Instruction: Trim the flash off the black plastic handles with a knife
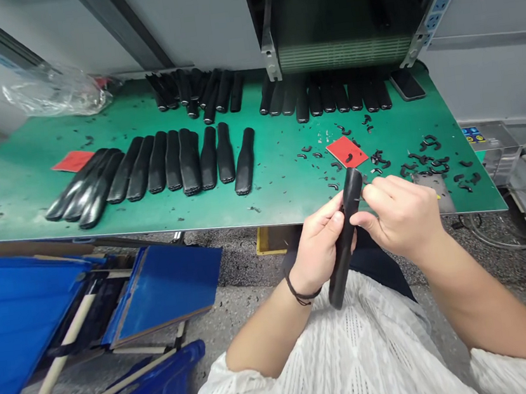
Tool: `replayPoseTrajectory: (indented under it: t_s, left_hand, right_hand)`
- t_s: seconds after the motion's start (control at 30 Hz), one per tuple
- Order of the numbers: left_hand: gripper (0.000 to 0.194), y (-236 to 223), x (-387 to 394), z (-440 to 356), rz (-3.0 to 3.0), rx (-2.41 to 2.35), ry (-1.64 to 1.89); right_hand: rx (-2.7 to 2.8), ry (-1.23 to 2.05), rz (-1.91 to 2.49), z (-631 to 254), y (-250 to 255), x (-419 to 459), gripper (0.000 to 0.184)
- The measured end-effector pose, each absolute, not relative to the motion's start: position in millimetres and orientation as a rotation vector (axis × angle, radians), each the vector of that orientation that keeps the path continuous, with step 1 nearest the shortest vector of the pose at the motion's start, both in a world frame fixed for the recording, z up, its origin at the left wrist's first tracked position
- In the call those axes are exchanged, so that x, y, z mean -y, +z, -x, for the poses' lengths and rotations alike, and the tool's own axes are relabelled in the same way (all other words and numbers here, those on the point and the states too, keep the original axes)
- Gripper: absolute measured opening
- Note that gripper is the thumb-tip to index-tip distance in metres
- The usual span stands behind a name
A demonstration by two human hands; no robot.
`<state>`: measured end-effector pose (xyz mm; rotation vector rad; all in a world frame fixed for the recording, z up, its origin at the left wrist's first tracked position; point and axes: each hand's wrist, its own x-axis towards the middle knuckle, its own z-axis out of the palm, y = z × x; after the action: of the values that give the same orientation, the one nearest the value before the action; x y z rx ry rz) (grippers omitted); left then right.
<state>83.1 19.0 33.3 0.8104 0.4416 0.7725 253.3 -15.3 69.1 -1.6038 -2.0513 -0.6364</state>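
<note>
My left hand (319,241) is wrapped round a long black plastic handle-like part (342,261), tilted in front of my lap just off the table's near edge. Close by its upper end, my right hand (402,215) has its fingers curled in, the thumb against the part's side. A thin sliver shows between those fingers and the part; what it belongs to is hidden. Similar black parts (158,165) lie in a row at the table's left. Small curved black scraps (431,160) are scattered on the right, around a red square (346,152).
The green table (285,188) carries more black parts (327,96) beneath a conveyor outlet (345,52), and a heap (197,90) farther left. A phone (406,85) lies back right, a clear plastic bag (58,91) back left. Blue-panelled frames (169,291) stand lower left.
</note>
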Motion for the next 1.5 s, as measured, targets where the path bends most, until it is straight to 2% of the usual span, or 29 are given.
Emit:
replayPoseTrajectory:
  t_s: [0.17, 0.4, 0.77, 0.93, 1.13, 1.5]
  left_hand:
    - [0.051, 39, -24, -82, -0.793, -0.511, 0.812]
    - [0.046, 42, -34, -81, -0.808, -0.528, 0.888]
    - [0.04, 43, -40, -86, -0.674, -0.493, 0.907]
    - [0.035, 44, -45, -86, -0.634, -0.514, 0.936]
    - [0.028, 52, -55, -84, -0.616, -0.602, 0.992]
    - [0.023, 49, -71, -89, -0.36, -0.785, 1.143]
  right_hand:
    - [2.109, -0.511, 1.585, -244, 62, 22, 0.059]
    - [2.237, -0.396, 1.52, -231, 55, 31, 0.057]
    - [2.234, -0.5, 1.511, -224, 47, 36, 0.057]
    - [2.251, -0.372, 1.502, -218, 41, 42, 0.055]
    - [2.343, -0.193, 1.414, -213, 40, 51, 0.061]
    - [2.22, -0.477, 1.393, -210, 33, 55, 0.044]
